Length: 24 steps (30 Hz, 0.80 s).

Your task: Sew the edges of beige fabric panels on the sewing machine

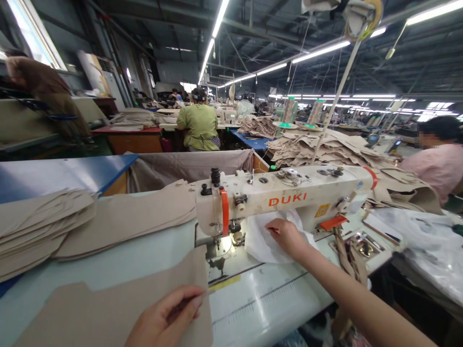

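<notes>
A cream DUKI sewing machine [289, 195] stands across the pale table [260, 303], its needle lit at the left end. My left hand [164, 318] pinches the right edge of a beige fabric panel [119, 308] lying flat in front of the needle. My right hand [287, 236] reaches under the machine arm and grips a white piece of cloth [264, 241] spread on the machine bed.
Stacks of beige cut panels [39, 226] lie at the left and more [325, 147] behind the machine. Thread cones stand on a rack [289, 113]. One person in green [200, 125] sits ahead, and a second person in pink [439, 159] sits at the right.
</notes>
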Each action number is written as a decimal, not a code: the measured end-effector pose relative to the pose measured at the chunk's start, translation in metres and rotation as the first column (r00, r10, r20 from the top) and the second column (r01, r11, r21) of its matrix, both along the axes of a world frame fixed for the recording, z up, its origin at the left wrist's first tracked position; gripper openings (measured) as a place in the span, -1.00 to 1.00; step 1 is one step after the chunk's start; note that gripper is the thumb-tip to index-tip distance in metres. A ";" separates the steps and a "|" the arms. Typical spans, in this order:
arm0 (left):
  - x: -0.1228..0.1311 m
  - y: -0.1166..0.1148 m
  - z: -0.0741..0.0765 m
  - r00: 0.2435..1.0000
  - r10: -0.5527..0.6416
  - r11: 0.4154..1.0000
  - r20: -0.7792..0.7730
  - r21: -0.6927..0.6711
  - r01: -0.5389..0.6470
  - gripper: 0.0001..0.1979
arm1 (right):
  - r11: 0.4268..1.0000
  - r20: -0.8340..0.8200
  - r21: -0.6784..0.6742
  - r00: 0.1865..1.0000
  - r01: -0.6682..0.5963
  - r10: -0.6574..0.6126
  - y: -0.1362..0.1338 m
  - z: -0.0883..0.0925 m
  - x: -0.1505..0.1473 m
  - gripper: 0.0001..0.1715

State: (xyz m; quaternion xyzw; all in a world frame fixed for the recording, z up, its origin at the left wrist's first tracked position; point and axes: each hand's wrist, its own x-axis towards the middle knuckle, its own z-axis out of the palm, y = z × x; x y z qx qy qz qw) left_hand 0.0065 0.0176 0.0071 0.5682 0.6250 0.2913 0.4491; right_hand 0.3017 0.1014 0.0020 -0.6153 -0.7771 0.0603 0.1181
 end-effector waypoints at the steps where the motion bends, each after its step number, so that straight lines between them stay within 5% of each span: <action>1: 0.001 -0.002 0.001 1.000 -0.006 1.000 -0.001 0.016 0.006 -0.67 | 1.000 -0.050 0.012 0.999 -0.006 0.007 -0.007 0.000 -0.003 -0.70; 3: 0.003 -0.005 0.003 1.000 -0.012 0.998 0.011 0.064 0.012 -0.71 | 0.998 -0.217 0.045 0.975 -0.039 0.048 -0.024 0.000 -0.014 -0.74; 7: 0.011 -0.009 0.007 0.998 -0.057 0.980 0.036 0.193 0.049 -0.79 | 0.988 -0.641 0.113 0.752 -0.108 0.156 -0.059 0.002 -0.043 -0.86; 16: 0.019 -0.010 0.012 0.996 -0.069 0.941 0.064 0.335 0.044 -0.80 | 0.980 -0.817 -0.015 0.567 -0.200 0.104 -0.083 0.008 -0.086 -0.85; 20: 0.015 -0.010 0.012 0.988 -0.096 0.961 0.120 0.269 0.061 -0.80 | 0.959 -0.891 -0.165 0.452 -0.231 -0.044 -0.080 0.009 -0.092 -0.82; 24: 0.012 -0.008 0.011 0.957 -0.104 0.992 0.272 0.103 0.078 -0.81 | 0.872 -0.917 -0.341 0.330 -0.351 -0.225 -0.080 0.012 -0.095 -0.68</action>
